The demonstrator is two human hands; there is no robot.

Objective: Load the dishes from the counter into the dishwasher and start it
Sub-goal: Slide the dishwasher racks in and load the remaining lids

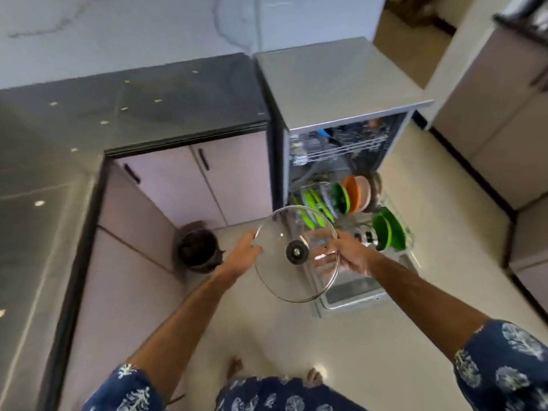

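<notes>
A round glass lid (275, 274) with a metal rim and a dark centre knob is held in the air in front of the open dishwasher (338, 84). My left hand (244, 256) grips its left rim and my right hand (353, 256) grips its right rim. The lower rack (409, 232) is pulled out over the lowered door (353, 295). Green plates (315, 207), green bowls (388, 229) and an orange bowl (355, 192) stand in it. The upper rack (341, 149) sits inside the machine.
A dark L-shaped counter (103, 114) runs along the left and back, with pale cabinet doors (189, 185) below. A dark bin (197, 247) stands on the floor in the corner. More pale cabinets (498, 143) line the right side. My bare feet show at the bottom.
</notes>
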